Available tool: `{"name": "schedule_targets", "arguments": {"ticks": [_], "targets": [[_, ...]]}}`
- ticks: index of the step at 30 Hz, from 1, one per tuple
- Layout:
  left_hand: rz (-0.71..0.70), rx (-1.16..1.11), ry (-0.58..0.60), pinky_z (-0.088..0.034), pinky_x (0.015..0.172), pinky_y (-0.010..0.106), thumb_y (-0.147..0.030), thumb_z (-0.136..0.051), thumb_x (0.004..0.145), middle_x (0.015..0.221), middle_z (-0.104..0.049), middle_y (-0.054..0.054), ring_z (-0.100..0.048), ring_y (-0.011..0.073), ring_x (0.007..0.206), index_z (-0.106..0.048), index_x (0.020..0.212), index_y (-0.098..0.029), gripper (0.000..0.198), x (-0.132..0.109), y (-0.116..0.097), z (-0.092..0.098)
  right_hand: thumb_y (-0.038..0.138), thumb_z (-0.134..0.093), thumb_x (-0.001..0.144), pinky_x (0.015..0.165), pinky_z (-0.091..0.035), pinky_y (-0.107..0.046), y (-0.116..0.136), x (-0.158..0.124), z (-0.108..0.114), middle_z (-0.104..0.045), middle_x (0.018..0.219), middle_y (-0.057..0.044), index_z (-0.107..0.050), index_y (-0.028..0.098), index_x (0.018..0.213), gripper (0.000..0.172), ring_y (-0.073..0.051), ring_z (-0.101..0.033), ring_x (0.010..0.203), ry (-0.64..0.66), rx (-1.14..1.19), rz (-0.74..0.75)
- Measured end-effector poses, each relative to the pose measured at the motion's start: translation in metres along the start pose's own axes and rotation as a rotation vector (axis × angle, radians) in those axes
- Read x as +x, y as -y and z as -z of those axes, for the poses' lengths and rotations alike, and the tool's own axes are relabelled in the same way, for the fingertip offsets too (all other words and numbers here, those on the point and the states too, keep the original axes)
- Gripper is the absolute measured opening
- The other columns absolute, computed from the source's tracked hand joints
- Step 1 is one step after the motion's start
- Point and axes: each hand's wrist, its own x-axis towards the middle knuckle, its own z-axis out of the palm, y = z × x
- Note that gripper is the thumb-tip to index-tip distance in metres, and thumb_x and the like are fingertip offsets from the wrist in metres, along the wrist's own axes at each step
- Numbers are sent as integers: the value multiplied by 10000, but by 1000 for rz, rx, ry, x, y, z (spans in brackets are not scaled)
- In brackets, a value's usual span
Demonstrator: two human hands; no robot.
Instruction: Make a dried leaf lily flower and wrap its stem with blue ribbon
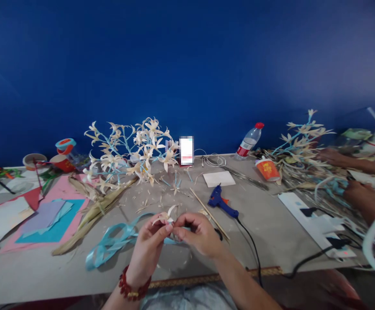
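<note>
My left hand (154, 232), with a red bead bracelet at the wrist, pinches a small cream husk flower (168, 216) near its base. Close against it, my right hand (197, 232) has its thumb and fingers pressed together at the flower's lower end; what exactly they grip there is hidden. A loose light-blue ribbon (113, 241) lies curled to the left of my hands and runs on behind them. Beyond my hands, a thin wooden stick (208, 212) lies slantwise, with a blue glue gun (219, 200) to its right.
Branches of finished husk flowers (129, 150) stand at the back. Left are dry husks (93, 215) and coloured paper (58, 226). A tilted bottle (249, 141), an orange cup (267, 169) and a power strip (313, 221) stand right, where another person's hands (358, 193) reach in.
</note>
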Motion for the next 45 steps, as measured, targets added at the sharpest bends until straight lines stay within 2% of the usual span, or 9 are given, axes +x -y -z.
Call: {"name": "schedule_targets", "arguments": {"ticks": [4,11,17,24,30,35,38,42,45], "targets": [[52,-48,62,-422,627,219,-225,-797,727,712,-600,8,-522,114,656,-658,734,-153,157,2,-1,1,476,-824,667,492,-336,-217,-4,4,3,-584,563,27,-651,158,653,362,-84,-461,494,41,184,-144],[110,-100,108,-419,610,206,-198,-786,742,723,-610,6,-509,100,642,-665,727,-148,132,2,-3,0,455,-851,633,431,-261,-198,-12,3,-2,-578,544,35,-630,157,653,372,-51,-397,428,12,293,-193],[71,-73,96,-423,649,219,-239,-767,773,754,-623,21,-528,120,692,-681,764,-149,124,2,1,1,435,-796,706,504,-335,-218,-11,2,-3,-548,596,35,-598,171,656,334,-82,-431,513,14,220,-67],[-30,61,21,-410,696,217,-205,-781,758,758,-611,3,-525,128,737,-649,756,-174,136,1,5,2,331,-694,787,598,-392,-240,-4,-2,1,-593,634,12,-652,173,690,191,-129,-510,618,-87,-133,133],[15,25,60,-422,667,240,-234,-772,761,729,-603,8,-520,135,687,-660,741,-167,132,1,-1,0,436,-768,741,559,-394,-230,-7,2,3,-593,571,19,-657,163,644,311,-112,-512,559,24,87,-78],[56,-37,144,-431,671,253,-220,-759,762,750,-582,17,-529,149,713,-655,713,-164,129,1,-6,-3,500,-855,609,448,-281,-205,-7,4,4,-597,541,30,-661,156,667,399,-68,-434,444,63,223,-257],[69,-46,172,-416,641,246,-216,-743,780,748,-578,23,-507,137,675,-651,713,-158,128,1,-6,0,480,-857,621,425,-230,-200,-7,4,3,-569,506,38,-640,153,652,393,-53,-388,414,95,268,-281],[55,-30,170,-413,642,247,-245,-750,781,728,-569,23,-506,141,676,-656,716,-155,145,2,-3,2,474,-835,651,464,-295,-209,-4,5,1,-549,531,41,-610,166,637,382,-72,-418,460,91,236,-213],[-4,19,89,-427,674,245,-256,-786,746,746,-583,18,-517,146,712,-670,743,-163,149,2,-1,1,462,-791,697,520,-334,-220,-2,4,1,-524,559,42,-610,169,630,351,-91,-430,523,53,131,-98]]}}
